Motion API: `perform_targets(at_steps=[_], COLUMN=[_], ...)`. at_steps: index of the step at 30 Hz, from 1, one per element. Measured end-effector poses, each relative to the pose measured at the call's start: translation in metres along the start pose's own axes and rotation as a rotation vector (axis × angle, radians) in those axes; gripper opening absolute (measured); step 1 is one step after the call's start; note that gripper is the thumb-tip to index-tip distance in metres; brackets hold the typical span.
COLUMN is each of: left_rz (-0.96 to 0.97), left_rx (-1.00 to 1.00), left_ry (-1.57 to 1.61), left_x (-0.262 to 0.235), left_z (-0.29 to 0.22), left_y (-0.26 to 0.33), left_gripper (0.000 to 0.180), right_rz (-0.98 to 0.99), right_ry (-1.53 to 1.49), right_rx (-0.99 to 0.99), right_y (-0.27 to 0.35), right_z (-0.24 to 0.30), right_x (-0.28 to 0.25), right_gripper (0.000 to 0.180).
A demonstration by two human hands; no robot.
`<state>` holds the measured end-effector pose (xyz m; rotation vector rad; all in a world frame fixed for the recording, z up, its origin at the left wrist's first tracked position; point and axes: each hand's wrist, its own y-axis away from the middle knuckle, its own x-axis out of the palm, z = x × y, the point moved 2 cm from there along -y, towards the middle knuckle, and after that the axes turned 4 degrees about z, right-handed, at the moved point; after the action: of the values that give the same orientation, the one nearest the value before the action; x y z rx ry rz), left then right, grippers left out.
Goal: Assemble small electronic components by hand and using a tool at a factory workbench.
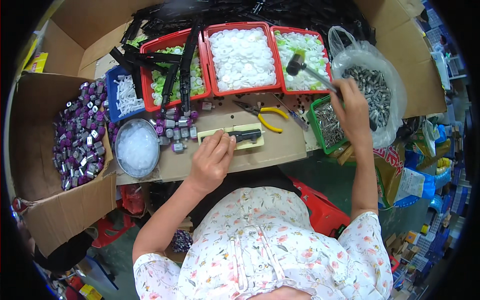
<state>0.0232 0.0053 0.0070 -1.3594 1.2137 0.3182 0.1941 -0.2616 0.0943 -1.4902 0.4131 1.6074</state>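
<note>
A black plastic part [245, 135] is lying on a pale jig [231, 137] on the table [280, 150], long axis running left to right. The left hand [212, 160], fingers pressed flat, is steadying the jig's left end. The right hand [354, 112], fingers wrapped around its handle, is raising a hammer [296, 64] above and right of the part

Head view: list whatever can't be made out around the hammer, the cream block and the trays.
- Hammer grip: covered by the right hand.
- Black part on the cream block: left end behind the left hand; too small for detail.
- Left red tray: contents partly under black strips.
- Plastic bag: metal pieces too small.
</note>
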Motion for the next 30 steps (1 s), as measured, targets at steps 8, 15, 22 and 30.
perform_targets(at_steps=[8,15,22,30], left_rz=[-0.016,-0.014,-0.015,0.001], left_rx=[0.019,-0.002,0.008,-0.019], left_ry=[-0.017,-0.024,-0.050,-0.005], left_x=[-0.001,0.000,0.000,-0.001], left_z=[-0.001,0.000,0.000,0.001], left_y=[-0.002,0.002,0.001,-0.002], left_gripper=[0.021,0.033,0.033,0.031], right_rz=[0.344,0.252,0.237,0.259], right_ry=[-0.413,-0.337,-0.256,-0.210], right_rx=[-0.079,-0.119,-0.186,-0.202], right_y=[0.062,0.064,0.066,0.064], right_z=[0.069,0.082,0.083,0.083], right_x=[0.020,0.014,0.017,0.023], right_gripper=[0.021,0.028,0.041,0.041])
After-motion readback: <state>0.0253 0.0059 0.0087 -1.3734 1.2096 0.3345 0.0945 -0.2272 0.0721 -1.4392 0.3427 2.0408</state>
